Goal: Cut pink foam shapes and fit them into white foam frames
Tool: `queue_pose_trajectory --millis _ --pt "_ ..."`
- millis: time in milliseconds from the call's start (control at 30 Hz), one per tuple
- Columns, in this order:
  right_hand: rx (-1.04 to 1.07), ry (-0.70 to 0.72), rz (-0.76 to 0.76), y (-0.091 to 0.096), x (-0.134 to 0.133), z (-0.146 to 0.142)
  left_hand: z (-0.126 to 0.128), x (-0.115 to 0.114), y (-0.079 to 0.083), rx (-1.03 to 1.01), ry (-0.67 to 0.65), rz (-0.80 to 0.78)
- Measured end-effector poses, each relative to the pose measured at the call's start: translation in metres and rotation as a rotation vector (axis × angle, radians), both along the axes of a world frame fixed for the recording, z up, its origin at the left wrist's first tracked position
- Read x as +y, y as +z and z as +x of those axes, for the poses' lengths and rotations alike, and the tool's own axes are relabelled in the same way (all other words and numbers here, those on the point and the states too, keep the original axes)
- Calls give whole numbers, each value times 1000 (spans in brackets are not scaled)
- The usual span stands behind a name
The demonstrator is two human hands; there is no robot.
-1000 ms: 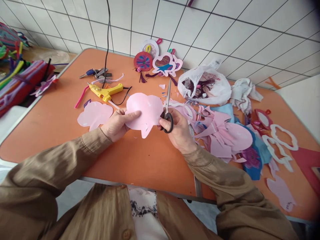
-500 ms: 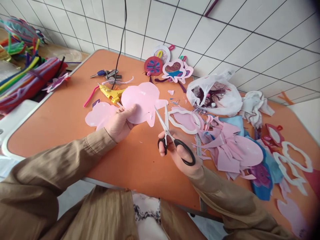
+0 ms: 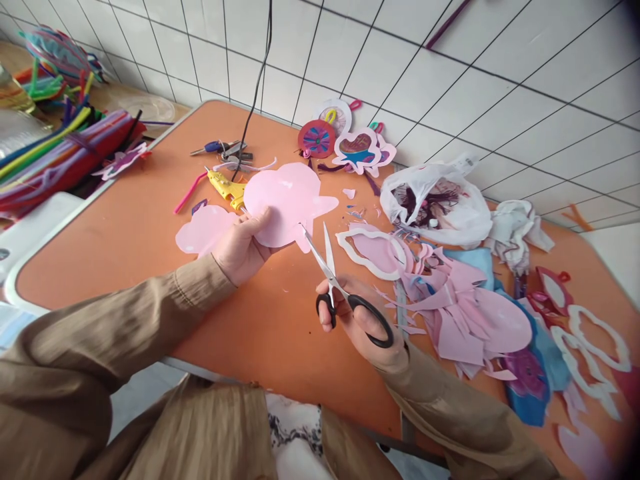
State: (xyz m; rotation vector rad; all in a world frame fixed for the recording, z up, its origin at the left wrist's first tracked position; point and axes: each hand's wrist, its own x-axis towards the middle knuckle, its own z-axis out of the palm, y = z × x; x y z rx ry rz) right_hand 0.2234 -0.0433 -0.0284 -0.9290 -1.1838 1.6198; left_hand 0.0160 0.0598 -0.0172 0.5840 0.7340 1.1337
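A rounded pink paper cutout (image 3: 283, 200) with narrow points on its right side is pinched between the thumb and fingers of my left hand (image 3: 245, 247). My right hand (image 3: 367, 317) has its fingers through the black handles of a pair of scissors (image 3: 330, 270). The blades are parted, and one blade tip overlaps the lower right point of the cutout. Under and left of my left hand lies another pink cutout (image 3: 205, 229). A yellow glue gun (image 3: 227, 190) rests behind it, its front partly hidden by the held paper.
Pink paper scraps (image 3: 460, 307) pile up on the right of the orange table (image 3: 240, 340), near a white plastic bag (image 3: 465, 217). Finished-looking ornaments (image 3: 317, 139) and keys (image 3: 230, 150) lie at the back. A black cord (image 3: 260, 73) hangs down. Colourful pipe cleaners (image 3: 65, 160) sit left.
The scissors have moved lower along the cutout, from its upper right point to the lower one. My left hand still holds the paper. The whole view has shifted slightly.
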Motion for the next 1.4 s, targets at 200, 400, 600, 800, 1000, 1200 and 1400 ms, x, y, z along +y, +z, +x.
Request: queue_pose_trajectory --millis 200,400,600,800,1000,1200,1400 --pt "-9 0 9 -5 -1 1 0 -2 0 3 -51 -8" --pt "10 33 11 -11 -2 2 1 -4 -1 -3 -44 -5" --pt "43 7 77 -10 -4 1 1 -3 -1 -24 -27 -14" --pt "29 2 54 -8 -6 0 0 -2 1 -29 -6 -60" --pt "13 9 11 -7 -7 1 0 -2 2 -56 -29 -68" --pt "34 16 32 -13 -8 2 1 -4 3 -97 -69 -27" --pt "49 40 23 -15 -8 2 3 -6 -3 -71 -138 -23"
